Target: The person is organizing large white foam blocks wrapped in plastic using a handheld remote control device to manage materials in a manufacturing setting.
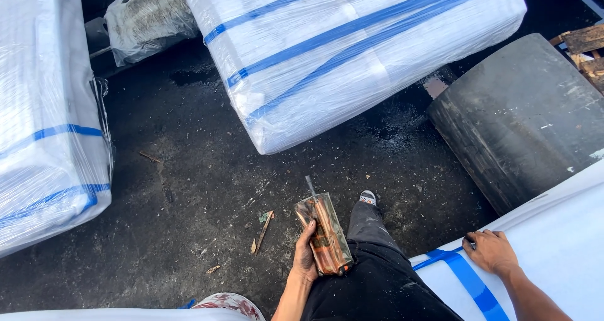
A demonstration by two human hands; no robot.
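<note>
Left hand (305, 258) is gripping a clear bag of drink (324, 236), fingers (308, 228) closed around its near side, bag resting upright against the black trouser leg (371, 277) with a dark straw (311, 187) sticking out the top. Right hand (492, 252) is lying flat on the nearest wrapped bale (553, 245), fingers spread and curled lightly at the blue strap (469, 280), holding nothing. A shoe tip (368, 197) is showing past the knee; a second, stained shoe (229, 303) is sitting at the bottom edge. Floor (189, 195) is dark, wet-looking and littered with wood splinters (263, 231). Further out, a grey drum (522, 119) is lying on its side, with a big wrapped bale (352, 50) beyond it and another bale (44, 119) at left. Risks, as I judge them: the bag is soft and open at the top, so a squeeze or a tilt could be spilling it onto the trousers; the slick floor plus splinters could be causing a slip; the drum could be rolling, since I can't see any chock. Hard to read: the bag's contents are just brown and orange, what's inside the bales is hidden by film, the plastic-covered bundle (148, 16) at top left is unclear, and the wooden pallet (585, 50) is cut off at the right edge.
</note>
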